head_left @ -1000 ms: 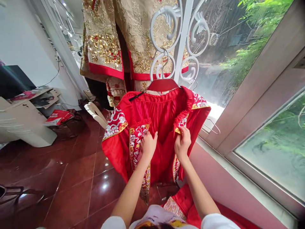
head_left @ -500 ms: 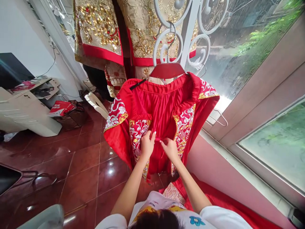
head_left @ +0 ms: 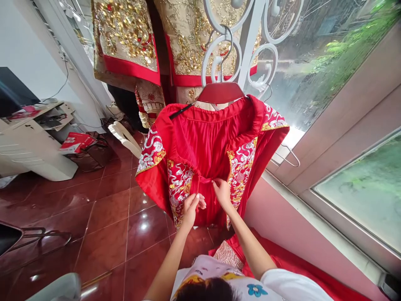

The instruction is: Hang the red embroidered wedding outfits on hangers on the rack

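Observation:
A red robe (head_left: 209,146) with silver and gold embroidered borders hangs from a dark red hanger (head_left: 219,92) hooked on a white scrolled iron stand (head_left: 247,46). My left hand (head_left: 191,205) is closed on the left embroidered front edge, low down. My right hand (head_left: 222,191) pinches a thin red tie at the robe's middle, beside the right embroidered border. The two hands are close together in front of the robe's opening.
A gold beaded garment (head_left: 150,37) hangs behind the stand. A large window (head_left: 354,125) with a pink sill runs along the right. Red cloth (head_left: 282,263) lies at my feet. A white desk (head_left: 31,146) and red booklets (head_left: 75,143) sit left on glossy red tiles.
Both hands have moved lower on the robe's front. The right hand came off the right border to the red tie at the middle; the left slid down the left edge.

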Demonstrator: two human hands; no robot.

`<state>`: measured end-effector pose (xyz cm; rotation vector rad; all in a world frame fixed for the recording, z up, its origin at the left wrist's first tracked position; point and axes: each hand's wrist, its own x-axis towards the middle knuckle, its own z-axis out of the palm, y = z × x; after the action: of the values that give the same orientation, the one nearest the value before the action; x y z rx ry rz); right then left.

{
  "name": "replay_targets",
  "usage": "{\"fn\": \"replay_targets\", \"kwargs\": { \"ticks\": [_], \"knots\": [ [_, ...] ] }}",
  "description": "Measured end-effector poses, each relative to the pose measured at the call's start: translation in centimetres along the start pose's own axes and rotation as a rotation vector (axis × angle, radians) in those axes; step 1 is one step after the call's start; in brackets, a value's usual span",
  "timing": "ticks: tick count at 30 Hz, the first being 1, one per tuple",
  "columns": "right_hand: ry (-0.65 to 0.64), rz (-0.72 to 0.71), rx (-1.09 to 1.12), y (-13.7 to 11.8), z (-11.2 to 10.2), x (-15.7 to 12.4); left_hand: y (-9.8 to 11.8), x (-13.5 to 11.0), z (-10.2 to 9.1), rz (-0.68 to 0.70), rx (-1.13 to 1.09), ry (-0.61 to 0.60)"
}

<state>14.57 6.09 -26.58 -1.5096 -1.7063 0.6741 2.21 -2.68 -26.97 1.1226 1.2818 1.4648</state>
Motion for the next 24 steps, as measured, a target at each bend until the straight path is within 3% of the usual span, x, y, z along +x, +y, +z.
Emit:
{"fn": "replay_targets", "kwargs": {
  "ticks": [8,16,19,24],
  "knots": [
    [0.063,0.070,0.055,-0.7,0.6,1.2,0.4,-1.1,-0.9,-0.147,-0.108,-0.323],
    [0.056,0.227,0.313,-1.9,1.7,2.2,0.2,-0.7,-1.8,-0.383,0.123,-0.637],
    [-0.066,0.336,0.505,-1.9,1.3,1.3,-0.2,0.9,-0.9,-0.420,0.284,-0.603],
    [-0.313,0.489,0.754,-1.5,-0.6,0.3,-0.8,4.1,2.5,-0.247,0.636,-0.226]
  ]
}}
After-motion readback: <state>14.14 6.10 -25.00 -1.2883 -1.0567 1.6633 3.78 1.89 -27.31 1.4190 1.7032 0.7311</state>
